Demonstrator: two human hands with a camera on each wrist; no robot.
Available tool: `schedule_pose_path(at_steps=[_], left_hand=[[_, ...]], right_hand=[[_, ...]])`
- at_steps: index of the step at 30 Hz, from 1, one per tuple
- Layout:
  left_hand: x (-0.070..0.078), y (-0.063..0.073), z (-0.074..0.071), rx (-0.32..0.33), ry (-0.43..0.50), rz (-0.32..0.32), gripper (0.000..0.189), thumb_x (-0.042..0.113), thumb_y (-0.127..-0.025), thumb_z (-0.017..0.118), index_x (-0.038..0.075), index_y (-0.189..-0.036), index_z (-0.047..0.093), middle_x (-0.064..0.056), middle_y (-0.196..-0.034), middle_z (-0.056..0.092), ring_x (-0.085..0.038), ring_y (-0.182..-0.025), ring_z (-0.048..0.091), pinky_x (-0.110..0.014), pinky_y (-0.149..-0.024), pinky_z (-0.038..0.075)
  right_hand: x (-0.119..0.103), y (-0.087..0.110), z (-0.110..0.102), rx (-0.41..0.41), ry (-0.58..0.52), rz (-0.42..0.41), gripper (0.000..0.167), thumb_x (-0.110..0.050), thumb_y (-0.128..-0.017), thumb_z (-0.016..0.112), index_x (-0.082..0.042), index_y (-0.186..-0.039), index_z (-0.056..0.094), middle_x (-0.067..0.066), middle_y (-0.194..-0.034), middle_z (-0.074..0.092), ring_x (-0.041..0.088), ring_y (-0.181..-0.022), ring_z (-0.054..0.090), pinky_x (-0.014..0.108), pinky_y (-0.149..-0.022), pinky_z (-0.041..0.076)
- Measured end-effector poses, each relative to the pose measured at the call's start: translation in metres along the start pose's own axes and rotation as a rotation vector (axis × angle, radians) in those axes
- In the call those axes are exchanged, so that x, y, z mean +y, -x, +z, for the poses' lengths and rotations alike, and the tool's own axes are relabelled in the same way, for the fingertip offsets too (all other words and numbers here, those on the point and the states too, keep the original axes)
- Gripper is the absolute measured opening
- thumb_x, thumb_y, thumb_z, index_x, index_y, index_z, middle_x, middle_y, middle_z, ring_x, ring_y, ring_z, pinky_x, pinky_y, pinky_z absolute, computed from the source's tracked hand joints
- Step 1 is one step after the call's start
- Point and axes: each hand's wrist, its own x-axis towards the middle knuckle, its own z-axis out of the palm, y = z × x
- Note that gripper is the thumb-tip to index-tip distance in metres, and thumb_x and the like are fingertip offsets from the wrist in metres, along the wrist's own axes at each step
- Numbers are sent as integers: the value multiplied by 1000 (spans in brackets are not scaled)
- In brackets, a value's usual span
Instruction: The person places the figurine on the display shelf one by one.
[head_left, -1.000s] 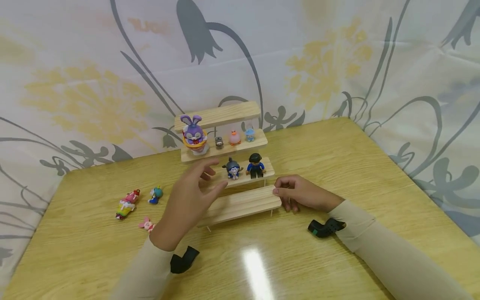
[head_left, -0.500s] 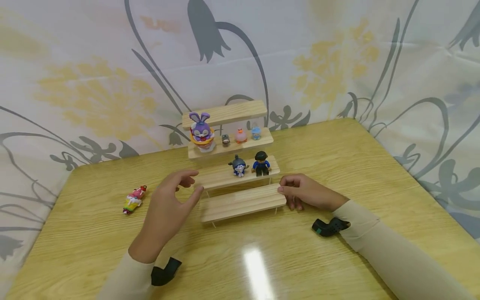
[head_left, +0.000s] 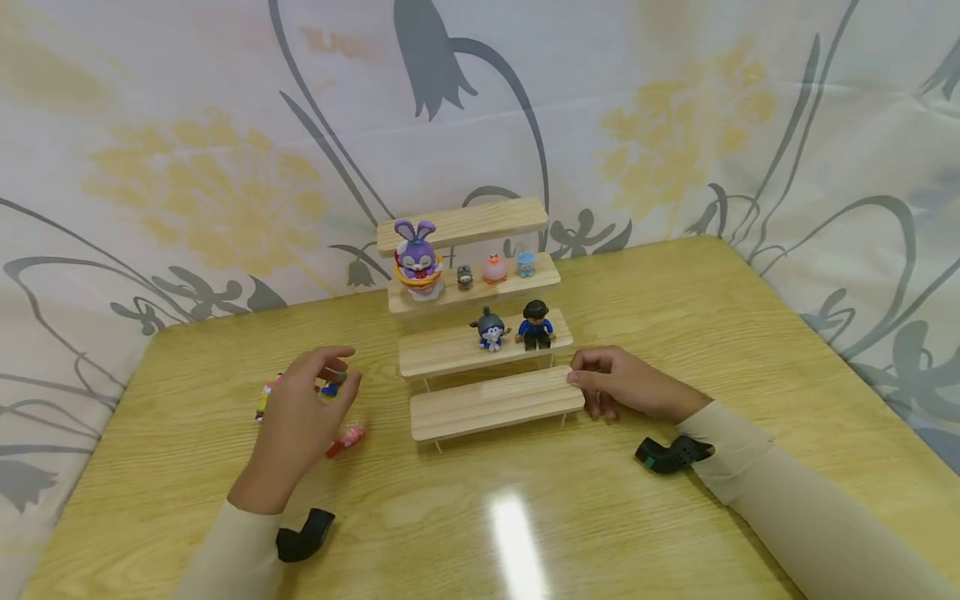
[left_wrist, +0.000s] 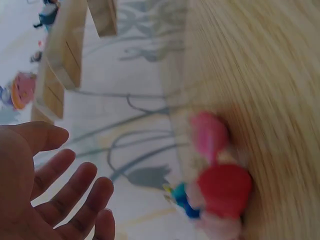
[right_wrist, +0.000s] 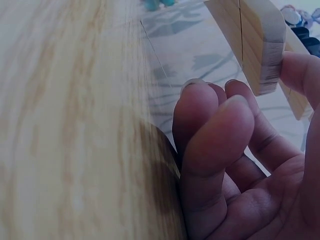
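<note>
My left hand point(head_left: 296, 417) is over the table's left side, thumb and fingers apart and holding nothing. Beneath and around it lie a pink piglet-like figure point(head_left: 347, 439) in red, a small blue figure point(head_left: 330, 388) and a colourful figure point(head_left: 264, 402) partly hidden by the hand. The left wrist view shows the piglet-like figure's red body point(left_wrist: 225, 187) blurred, off to the right of the fingers. My right hand point(head_left: 626, 383) holds the right end of the lowest tier of a wooden tiered display stand point(head_left: 487, 408), thumb against its edge and the other fingers curled.
On the stand's third tier sit a purple rabbit figure point(head_left: 417, 260), a grey figure point(head_left: 465, 277), a pink bird-like figure point(head_left: 494, 268) and a light-blue figure point(head_left: 526, 264). Below them are a dark-haired blue figure point(head_left: 491, 332) and a toy man point(head_left: 536, 327). A flower-patterned cloth point(head_left: 337, 150) hangs behind.
My left hand has moved left, from in front of the stand to over the loose figures. The right hand stays at the stand's end while the head view shifts slightly.
</note>
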Motion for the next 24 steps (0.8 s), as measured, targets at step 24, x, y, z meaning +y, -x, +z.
schedule_pose_path(at_steps=[24], left_hand=[[-51, -11, -5, -287, -49, -134, 54, 23, -103, 56, 3, -151, 41, -27, -138, 51, -37, -108, 64, -39, -75, 54]], right_hand=[[3, 0, -1, -12, -5, -5, 24, -27, -105, 53, -4, -101, 58, 7, -68, 61, 14, -49, 54, 34, -48, 52]])
